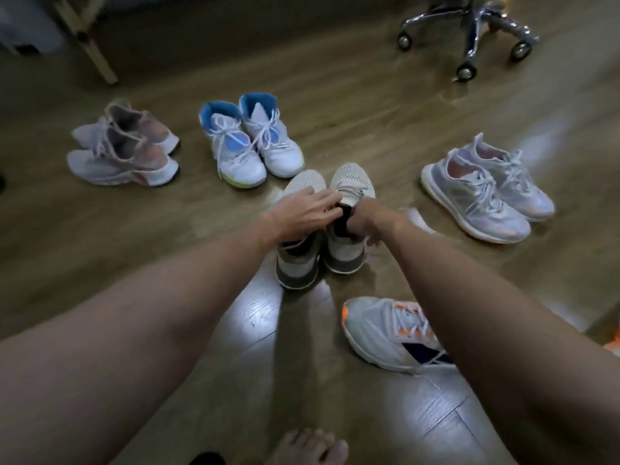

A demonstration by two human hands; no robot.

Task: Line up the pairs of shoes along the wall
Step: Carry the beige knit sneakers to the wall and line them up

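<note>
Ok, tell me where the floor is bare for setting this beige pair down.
Bare wooden floor lies behind the blue-lined white high-tops, toward the chrome chair base. Another bare patch lies left of the beige knit pair, in front of the pink sneakers. It is crowded by the orange-trimmed sneaker.

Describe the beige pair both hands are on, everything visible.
The beige mesh pair stands upright on the wooden floor, shoes side by side and touching, toes pointing away from the camera. The uppers look like perforated knit, pale beige, with darker grey-brown heels and light soles. The left hand lies over the left shoe with fingers stretched toward the right shoe's tongue. The right hand grips the right shoe at its dark collar. Laces show on the right shoe; the left shoe's are hidden.
</note>
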